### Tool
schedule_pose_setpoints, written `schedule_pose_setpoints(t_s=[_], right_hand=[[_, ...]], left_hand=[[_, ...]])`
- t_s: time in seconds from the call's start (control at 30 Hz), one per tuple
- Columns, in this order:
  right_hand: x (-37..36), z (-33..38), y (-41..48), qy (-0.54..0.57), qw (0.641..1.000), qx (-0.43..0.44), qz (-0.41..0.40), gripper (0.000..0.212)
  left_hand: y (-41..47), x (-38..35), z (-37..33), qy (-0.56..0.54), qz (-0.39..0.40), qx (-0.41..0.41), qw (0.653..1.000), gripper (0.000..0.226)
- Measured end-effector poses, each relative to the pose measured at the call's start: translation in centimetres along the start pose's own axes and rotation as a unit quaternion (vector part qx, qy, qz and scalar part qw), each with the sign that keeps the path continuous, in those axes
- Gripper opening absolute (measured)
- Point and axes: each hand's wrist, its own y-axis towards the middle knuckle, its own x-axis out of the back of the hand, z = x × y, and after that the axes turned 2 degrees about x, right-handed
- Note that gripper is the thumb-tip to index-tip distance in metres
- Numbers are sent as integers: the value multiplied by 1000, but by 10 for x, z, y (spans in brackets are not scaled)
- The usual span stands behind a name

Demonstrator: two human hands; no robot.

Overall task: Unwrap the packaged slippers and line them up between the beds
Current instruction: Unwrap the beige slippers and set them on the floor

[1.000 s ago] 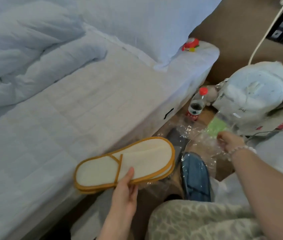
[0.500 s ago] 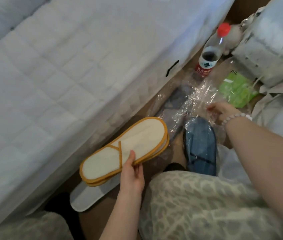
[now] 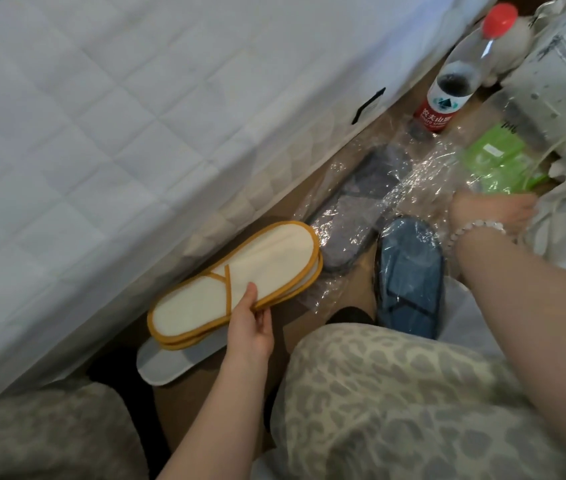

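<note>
My left hand (image 3: 252,323) pinches a flat stacked pair of cream slippers with orange trim (image 3: 233,282), thumb on top, held low over the floor beside the left bed (image 3: 101,133). A white slipper (image 3: 170,363) lies on the floor right under them. A grey slipper (image 3: 354,216) lies under clear crumpled plastic wrap (image 3: 409,174) further ahead. My right hand (image 3: 493,211), with a bead bracelet at the wrist, reaches into the plastic wrap near a green packet (image 3: 496,157); its fingers are hidden. A blue slipper (image 3: 409,275) is on my right foot.
A water bottle with a red cap (image 3: 454,81) stands on the brown floor by the bed's corner. A white bag (image 3: 565,77) and pale cloth fill the right side. My knees in patterned trousers (image 3: 396,410) take up the foreground.
The view has tilted down toward the floor. My left hand has kept its hold on the cream slippers. My right hand stays in the plastic wrap, a little further right.
</note>
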Motion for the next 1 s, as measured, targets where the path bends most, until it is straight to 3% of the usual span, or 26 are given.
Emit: schedule_pose_setpoints(t_s=[0.07,0.13,0.2,0.27,0.33,0.37,0.43,0.53,0.67,1.0], right_hand=[[10,12,-33,-72,982,175,-13,65],[13,23,-82,-62,933,338,111,51],[3,25,-129,-58,872,408,264,52],[-14,14,-166,-75,857,327,391,79],[-25,-9,-197,-50,846,152,509,105],[-29,-22,-209,-27,833,91,544,105],[-34,-45,-228,1,828,62,557,82],[-44,-66,-242,12,849,110,516,65],[-58,-76,-256,27,854,129,503,70],[-66,-78,-266,-76,853,233,461,70]], left_hand=[[0,1,-5,-2,15,0,1000,38],[-2,5,-10,-20,34,6,999,35],[-6,8,-14,-25,42,10,999,33],[-5,11,-17,-30,44,15,998,33],[-4,18,-23,-35,49,20,998,33],[-3,23,-26,-39,50,22,998,35],[0,34,-35,-38,45,21,998,39],[8,52,-47,-37,24,18,999,40],[27,77,-59,-14,-14,27,999,44],[56,91,-56,-15,-98,35,995,47]])
